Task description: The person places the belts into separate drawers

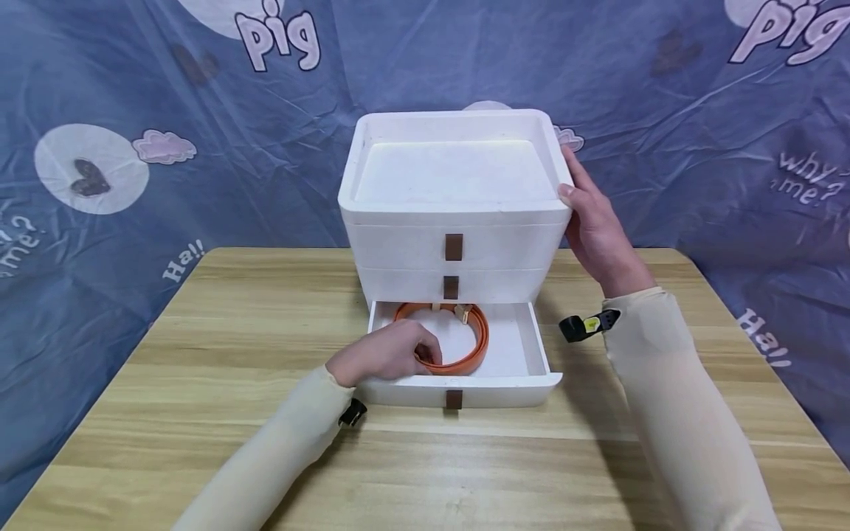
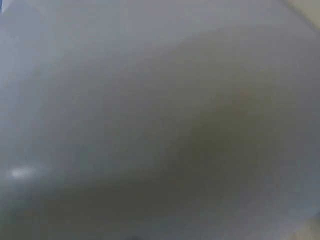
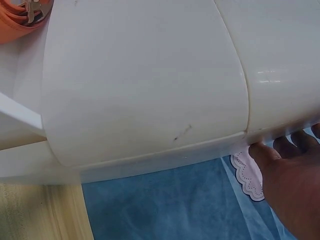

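A white drawer unit (image 1: 405, 247) with a shallow tray top stands at the table's back, its bottom drawer (image 1: 514, 346) pulled out. Inside that drawer lies a coiled orange belt (image 1: 481, 343) with a metal buckle (image 1: 462, 313). My left hand (image 1: 392, 349) reaches over the drawer's front left and pinches the near side of the coil; its fingertips are partly hidden. At the unit's upper right, my right hand (image 1: 594, 221) grips the side, thumb at the rim. The right wrist view shows this hand (image 3: 295, 175) along the unit's edge. Only a blurred pale surface fills the left wrist view.
The wooden table (image 1: 219, 354) extends to both sides and in front of the unit. Two upper drawers with brown tabs (image 1: 454, 247) are closed. Behind the table hangs a blue printed cloth (image 1: 265, 147).
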### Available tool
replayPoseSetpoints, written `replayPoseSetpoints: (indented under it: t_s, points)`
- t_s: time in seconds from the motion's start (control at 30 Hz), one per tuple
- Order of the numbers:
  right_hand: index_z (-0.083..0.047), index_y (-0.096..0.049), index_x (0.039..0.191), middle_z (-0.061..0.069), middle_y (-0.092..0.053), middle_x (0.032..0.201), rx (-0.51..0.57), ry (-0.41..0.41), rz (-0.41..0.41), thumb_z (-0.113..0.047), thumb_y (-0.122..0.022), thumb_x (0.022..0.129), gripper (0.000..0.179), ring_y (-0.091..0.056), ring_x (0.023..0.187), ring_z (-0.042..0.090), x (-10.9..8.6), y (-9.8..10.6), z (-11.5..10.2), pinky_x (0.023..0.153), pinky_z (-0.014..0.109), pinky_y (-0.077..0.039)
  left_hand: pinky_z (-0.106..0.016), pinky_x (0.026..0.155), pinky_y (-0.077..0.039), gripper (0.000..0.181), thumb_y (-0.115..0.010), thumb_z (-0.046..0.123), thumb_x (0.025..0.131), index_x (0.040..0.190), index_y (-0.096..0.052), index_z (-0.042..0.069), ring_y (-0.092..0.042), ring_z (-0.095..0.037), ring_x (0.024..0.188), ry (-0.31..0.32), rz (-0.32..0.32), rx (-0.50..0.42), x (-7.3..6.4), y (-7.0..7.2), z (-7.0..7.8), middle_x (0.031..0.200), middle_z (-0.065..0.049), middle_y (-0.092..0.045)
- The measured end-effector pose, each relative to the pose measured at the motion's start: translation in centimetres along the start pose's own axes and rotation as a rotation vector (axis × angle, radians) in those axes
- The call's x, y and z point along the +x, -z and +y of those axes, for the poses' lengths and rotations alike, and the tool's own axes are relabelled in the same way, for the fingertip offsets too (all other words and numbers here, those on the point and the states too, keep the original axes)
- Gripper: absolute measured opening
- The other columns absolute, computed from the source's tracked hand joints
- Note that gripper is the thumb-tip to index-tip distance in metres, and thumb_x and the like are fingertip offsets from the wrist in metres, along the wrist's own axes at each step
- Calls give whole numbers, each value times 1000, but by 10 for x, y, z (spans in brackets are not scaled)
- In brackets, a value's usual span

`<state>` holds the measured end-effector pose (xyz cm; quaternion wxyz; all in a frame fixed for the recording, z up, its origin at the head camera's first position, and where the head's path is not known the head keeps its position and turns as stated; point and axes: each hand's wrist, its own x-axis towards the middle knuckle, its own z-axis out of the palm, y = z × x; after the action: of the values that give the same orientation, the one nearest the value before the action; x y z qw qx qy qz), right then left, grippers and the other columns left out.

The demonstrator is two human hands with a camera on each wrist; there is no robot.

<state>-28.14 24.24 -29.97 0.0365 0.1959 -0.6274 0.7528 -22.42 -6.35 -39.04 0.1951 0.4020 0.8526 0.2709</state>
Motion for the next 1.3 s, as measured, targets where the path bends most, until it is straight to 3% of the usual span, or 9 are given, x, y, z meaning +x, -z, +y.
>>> replayPoseSetpoints:
  t_s: [0.23, 0.67, 0.77, 0.93, 1.03, 1.17, 1.3]
  points:
    - [-28, -19, 158, -1, -21, 159, -8, -8, 1, -24, -50, 101, 65, -34, 135, 30, -1, 0, 0, 100, 25, -46, -19, 72, -55, 14, -73, -2, 86, 87, -74, 12, -62, -2, 76, -8, -36, -27, 2, 0, -2, 81, 8, -69]
    - [-27, -19, 158, -1, -22, 159, -12, -15, 15, -24, -51, 100, 66, -34, 134, 30, 0, -1, 1, 100, 25, -46, -19, 73, -56, 6, -75, 8, 88, 92, -75, 11, -63, -2, 79, -11, -12, -100, 0, -2, -4, 86, 5, -71]
    - [-27, -19, 158, -1, -22, 159, -9, -13, 12, -24, -51, 100, 66, -34, 135, 30, 0, -1, 1, 100, 25, -46, -23, 75, -56, 8, -74, 15, 90, 97, -75, 12, -62, -3, 82, -44, 82, -127, -4, 0, -4, 89, 11, -69]
    - [-27, -20, 158, 0, -23, 159, -2, -6, 6, -24, -51, 100, 65, -36, 133, 30, 0, -2, 1, 97, 25, -47, -34, 74, -58, 13, -69, 18, 94, 103, -75, 11, -62, -7, 88, -100, 367, -243, -19, 6, 3, 101, 9, -70]
    - [-27, -20, 158, 0, -23, 159, -3, -2, 1, -24, -51, 100, 65, -36, 133, 30, 1, -2, 1, 97, 25, -47, -37, 75, -59, 14, -66, 14, 96, 105, -75, 12, -63, -10, 89, -137, 488, -318, -28, 7, 14, 103, 7, -70]
    - [-27, -19, 158, -1, -22, 159, -4, -3, 4, -24, -50, 100, 66, -34, 134, 30, 1, -2, 1, 99, 25, -46, -34, 82, -58, 16, -63, 11, 97, 110, -73, 10, -65, -14, 94, -198, 540, -414, -39, 5, 31, 105, 6, -70]
    - [-26, -18, 158, -1, -21, 159, 3, 3, 8, -23, -50, 101, 66, -34, 135, 29, 0, -1, 0, 99, 25, -46, -32, 79, -59, 16, -61, 9, 98, 110, -71, 9, -65, -18, 93, -274, 521, -470, -47, -4, 48, 105, 2, -70]
